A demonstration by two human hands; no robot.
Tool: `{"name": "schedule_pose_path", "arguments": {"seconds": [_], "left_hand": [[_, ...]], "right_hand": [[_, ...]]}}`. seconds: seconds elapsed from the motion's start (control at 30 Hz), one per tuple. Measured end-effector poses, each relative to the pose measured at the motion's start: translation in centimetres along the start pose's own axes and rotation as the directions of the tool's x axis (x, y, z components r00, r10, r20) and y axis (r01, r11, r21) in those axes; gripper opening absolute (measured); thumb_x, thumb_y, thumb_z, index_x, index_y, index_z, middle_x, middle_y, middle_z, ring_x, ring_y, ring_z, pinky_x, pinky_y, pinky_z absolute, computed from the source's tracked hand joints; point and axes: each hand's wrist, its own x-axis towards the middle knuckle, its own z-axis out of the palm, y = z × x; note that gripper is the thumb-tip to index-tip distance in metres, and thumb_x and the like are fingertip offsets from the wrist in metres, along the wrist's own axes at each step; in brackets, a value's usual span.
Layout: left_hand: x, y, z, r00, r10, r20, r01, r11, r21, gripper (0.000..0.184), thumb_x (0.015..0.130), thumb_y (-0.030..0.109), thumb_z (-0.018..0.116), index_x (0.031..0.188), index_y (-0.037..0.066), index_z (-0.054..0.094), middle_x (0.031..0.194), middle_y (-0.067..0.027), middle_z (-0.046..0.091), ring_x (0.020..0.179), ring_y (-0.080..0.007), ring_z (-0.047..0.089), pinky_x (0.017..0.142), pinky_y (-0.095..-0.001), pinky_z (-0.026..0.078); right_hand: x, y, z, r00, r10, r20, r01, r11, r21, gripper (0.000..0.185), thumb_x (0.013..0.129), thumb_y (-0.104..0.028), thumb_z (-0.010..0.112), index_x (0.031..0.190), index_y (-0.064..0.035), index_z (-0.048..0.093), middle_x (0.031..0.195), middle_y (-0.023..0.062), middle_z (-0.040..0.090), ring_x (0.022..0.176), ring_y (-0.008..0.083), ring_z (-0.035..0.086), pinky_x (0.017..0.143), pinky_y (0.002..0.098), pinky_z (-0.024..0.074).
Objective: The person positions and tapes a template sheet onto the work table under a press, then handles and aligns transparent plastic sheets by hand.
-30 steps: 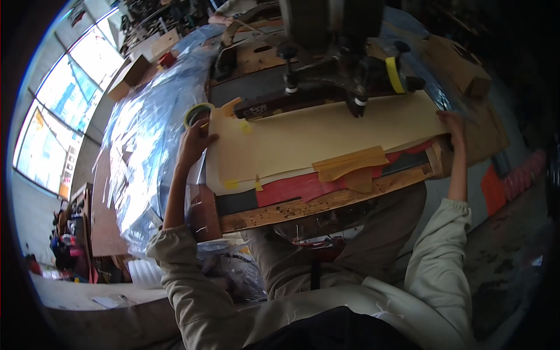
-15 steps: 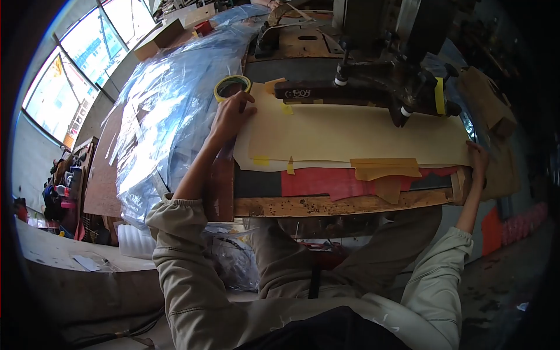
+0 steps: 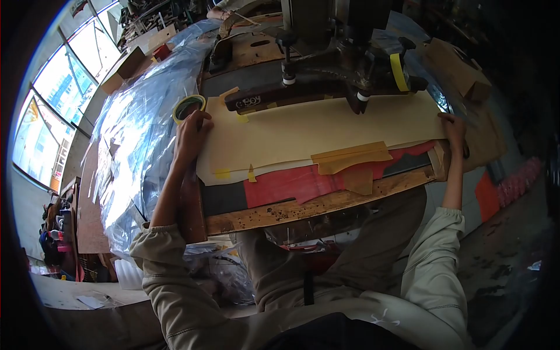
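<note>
A long cream sheet lies under the dark clamp bar of a press-like machine. My left hand is at the sheet's left end, its fingers bent in and closed on the edge. A roll of yellow tape is right beyond those fingertips; whether they touch it I cannot tell. At the right end, my right hand pinches the sheet's corner between thumb and fingers. Red material shows below the sheet's near edge, with tan tape-like pieces across it.
A worn wooden board forms the near edge, above my legs. Clear plastic film covers the left side. A cardboard box stands at right, and another person's hand is at the far end.
My view has turned, so the bench and machine appear farther left and tilted. Both hands keep to the two ends of the cream sheet.
</note>
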Motion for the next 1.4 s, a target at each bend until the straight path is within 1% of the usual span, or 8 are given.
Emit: {"name": "schedule_pose_path", "arguments": {"seconds": [0.1, 0.3, 0.4, 0.9, 1.0, 1.1, 1.3, 1.4], "left_hand": [[0.0, 0.1, 0.3, 0.999, 0.026, -0.039, -0.027, 0.999, -0.029, 0.018, 0.080, 0.015, 0.063, 0.093, 0.004, 0.061, 0.082, -0.0136, 0.064, 0.075, -0.0270, 0.063, 0.070, -0.0363, 0.048], [0.0, 0.5, 0.0, 0.999, -0.047, 0.011, 0.047, 0.999, 0.000, 0.017, 0.081, 0.016, 0.062, 0.093, 0.003, 0.062, 0.085, -0.0137, 0.065, 0.081, -0.0268, 0.065, 0.074, -0.0357, 0.049], [0.1, 0.0, 0.1, 0.999, -0.050, 0.018, 0.050, 0.999, 0.002, 0.017, 0.081, 0.016, 0.062, 0.093, 0.003, 0.062, 0.086, -0.0137, 0.066, 0.082, -0.0262, 0.065, 0.075, -0.0353, 0.049], [-0.1, 1.1, -0.4, 0.998, -0.058, 0.016, 0.059, 0.998, -0.022, 0.017, 0.082, 0.017, 0.061, 0.093, 0.003, 0.062, 0.086, -0.0138, 0.065, 0.080, -0.0275, 0.064, 0.074, -0.0366, 0.048], [0.1, 0.1, 0.1, 0.999, -0.050, 0.015, 0.050, 0.998, 0.033, 0.017, 0.082, 0.016, 0.062, 0.093, 0.004, 0.062, 0.086, -0.0138, 0.064, 0.080, -0.0286, 0.063, 0.073, -0.0371, 0.047], [0.1, 0.4, -0.1, 0.998, -0.064, 0.027, 0.064, 0.998, 0.014, 0.017, 0.081, 0.016, 0.064, 0.094, 0.005, 0.062, 0.087, -0.0143, 0.064, 0.079, -0.0286, 0.063, 0.072, -0.0375, 0.047], [0.2, -0.3, 0.2, 1.000, -0.008, 0.015, 0.009, 0.999, -0.046, 0.017, 0.081, 0.015, 0.065, 0.095, 0.005, 0.062, 0.086, -0.0142, 0.064, 0.077, -0.0265, 0.063, 0.070, -0.0372, 0.046], [0.3, 0.1, 0.0, 0.997, -0.070, 0.038, 0.071, 0.997, -0.005, 0.018, 0.080, 0.014, 0.065, 0.095, 0.005, 0.062, 0.086, -0.0139, 0.064, 0.076, -0.0260, 0.062, 0.071, -0.0363, 0.046]], "right_hand": [[0.1, 0.4, 0.1, 1.000, -0.007, -0.001, 0.007, 1.000, 0.029, 0.023, 0.081, -0.016, 0.057, 0.097, -0.0093, 0.073, 0.092, 0.0086, 0.071, 0.087, 0.0151, 0.066, 0.078, 0.0265, 0.0474], [0.1, 0.5, -0.2, 0.998, -0.056, 0.023, 0.056, 0.998, -0.003, 0.023, 0.082, -0.015, 0.057, 0.097, -0.0075, 0.072, 0.093, 0.0079, 0.071, 0.088, 0.0146, 0.065, 0.080, 0.0263, 0.0463], [-0.4, -0.2, -0.5, 1.000, -0.007, 0.012, 0.006, 0.997, 0.077, 0.024, 0.082, -0.014, 0.056, 0.097, -0.0059, 0.072, 0.095, 0.0077, 0.071, 0.090, 0.0146, 0.064, 0.081, 0.0264, 0.0456], [-0.5, -1.6, -1.1, 0.999, 0.020, 0.047, -0.022, 0.999, 0.043, 0.023, 0.081, -0.013, 0.056, 0.095, -0.0039, 0.072, 0.091, 0.0085, 0.071, 0.086, 0.0144, 0.065, 0.079, 0.0265, 0.0463], [-0.8, -1.7, -0.9, 1.000, -0.007, -0.002, 0.007, 0.999, 0.042, 0.025, 0.077, -0.015, 0.056, 0.094, -0.0071, 0.073, 0.090, 0.0131, 0.071, 0.086, 0.0196, 0.067, 0.079, 0.0298, 0.0482], [-0.3, -0.1, -0.2, 0.999, -0.053, -0.005, 0.053, 0.997, 0.049, 0.023, 0.080, -0.012, 0.056, 0.093, -0.0040, 0.072, 0.088, 0.0088, 0.071, 0.084, 0.0141, 0.065, 0.076, 0.0264, 0.0473], [-1.4, -2.8, -0.9, 0.998, 0.019, -0.053, -0.018, 1.000, 0.017, 0.026, 0.074, -0.013, 0.054, 0.090, -0.0095, 0.074, 0.088, 0.0116, 0.071, 0.085, 0.0214, 0.068, 0.078, 0.0300, 0.0495], [-1.4, -3.2, -1.1, 0.999, 0.031, -0.026, -0.031, 0.999, 0.018, 0.026, 0.074, -0.013, 0.054, 0.089, -0.0101, 0.074, 0.087, 0.0115, 0.071, 0.086, 0.0218, 0.068, 0.079, 0.0301, 0.0497]]}}
